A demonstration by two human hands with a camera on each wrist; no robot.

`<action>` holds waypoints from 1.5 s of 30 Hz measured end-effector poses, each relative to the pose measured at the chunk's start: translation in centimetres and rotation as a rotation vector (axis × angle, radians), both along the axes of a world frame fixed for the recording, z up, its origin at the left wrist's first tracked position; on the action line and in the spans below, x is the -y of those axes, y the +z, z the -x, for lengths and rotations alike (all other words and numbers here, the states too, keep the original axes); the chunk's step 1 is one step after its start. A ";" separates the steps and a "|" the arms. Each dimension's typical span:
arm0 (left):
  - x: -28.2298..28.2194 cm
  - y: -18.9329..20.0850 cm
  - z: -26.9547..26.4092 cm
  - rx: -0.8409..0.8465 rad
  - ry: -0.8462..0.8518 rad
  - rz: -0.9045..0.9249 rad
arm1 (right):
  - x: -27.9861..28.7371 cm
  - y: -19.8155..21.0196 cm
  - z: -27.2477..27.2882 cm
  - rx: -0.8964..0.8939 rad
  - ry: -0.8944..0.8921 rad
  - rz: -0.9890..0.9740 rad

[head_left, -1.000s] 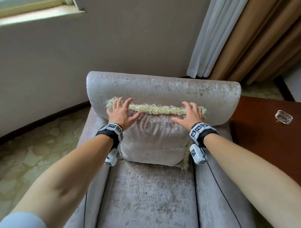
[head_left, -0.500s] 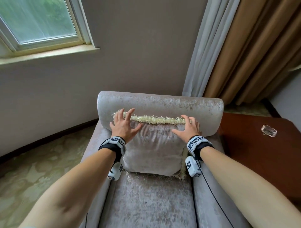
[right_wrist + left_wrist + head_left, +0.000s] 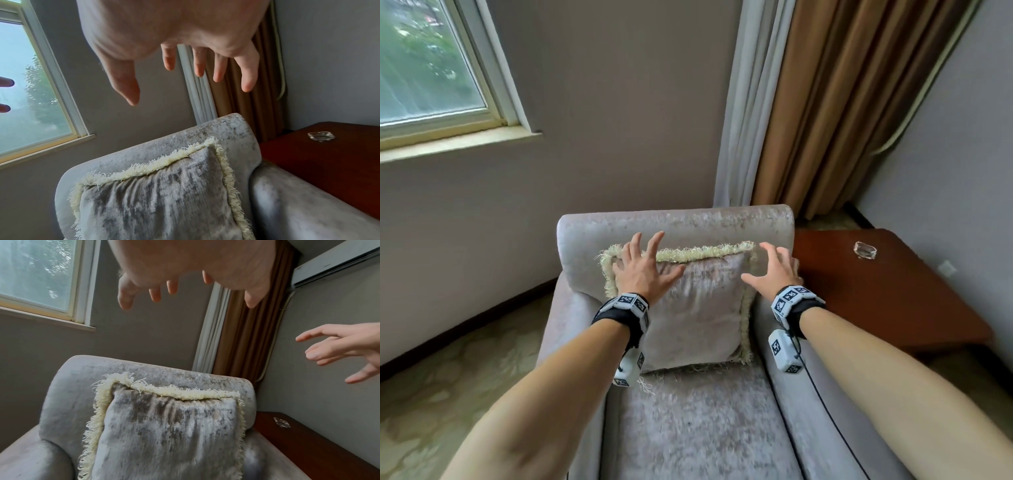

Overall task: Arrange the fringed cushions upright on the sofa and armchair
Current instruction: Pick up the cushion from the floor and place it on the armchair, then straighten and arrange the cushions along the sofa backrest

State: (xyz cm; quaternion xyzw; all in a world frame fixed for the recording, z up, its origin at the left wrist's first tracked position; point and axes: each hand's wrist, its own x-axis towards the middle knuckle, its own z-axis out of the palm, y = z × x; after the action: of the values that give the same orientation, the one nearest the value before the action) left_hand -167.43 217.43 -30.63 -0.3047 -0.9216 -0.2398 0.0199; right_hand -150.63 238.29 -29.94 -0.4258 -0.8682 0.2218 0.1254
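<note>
A grey velvet cushion with a cream fringe stands upright against the backrest of a grey velvet armchair. It also fills the lower part of the left wrist view and the right wrist view. My left hand hovers with spread fingers in front of the cushion's upper left corner, and the wrist view shows air between them. My right hand is open beside the upper right corner, clear of the fabric. Neither hand holds anything.
A dark wooden side table stands right of the armchair with a glass ashtray on it. Brown and white curtains hang behind. A window is at the upper left. Patterned carpet lies left of the chair.
Both hands have lifted off the cushion's top corners and drawn back. The cushion stays upright against the backrest. The head view has pulled back and tilted up.
</note>
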 end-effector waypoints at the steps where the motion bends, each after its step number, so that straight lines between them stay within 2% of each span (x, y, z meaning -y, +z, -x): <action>1: -0.4 0.2 -0.4 -0.002 -0.023 0.003 | 0.3 0.1 -0.9 -0.002 -0.029 -0.002; 11: -7.2 1.7 -7.1 0.049 -0.314 -0.060 | -0.9 0.3 -12.3 -0.051 -0.341 -0.014; 17: -13.4 2.3 -14.3 0.083 -0.480 -0.086 | -3.0 0.8 -21.6 -0.047 -0.533 -0.031; 23: -18.4 2.6 -24.8 0.085 -0.673 -0.076 | -4.5 0.6 -33.3 -0.043 -0.689 -0.019; 30: -23.0 2.7 -39.4 0.111 -0.821 -0.057 | -5.3 0.0 -47.7 -0.169 -0.824 0.000; 37: -27.3 3.2 -53.9 0.117 -0.934 -0.038 | -6.2 1.0 -61.4 -0.113 -0.946 -0.022; 45: -32.2 3.0 -67.6 0.148 -1.123 -0.029 | -6.6 0.5 -73.7 -0.069 -1.094 0.010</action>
State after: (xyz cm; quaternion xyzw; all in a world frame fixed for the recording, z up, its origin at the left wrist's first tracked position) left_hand -99.84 249.66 -27.60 -0.7301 -0.6137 -0.2470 -0.1711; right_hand -76.95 244.84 -29.39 -0.8083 -0.5143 0.1421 0.2488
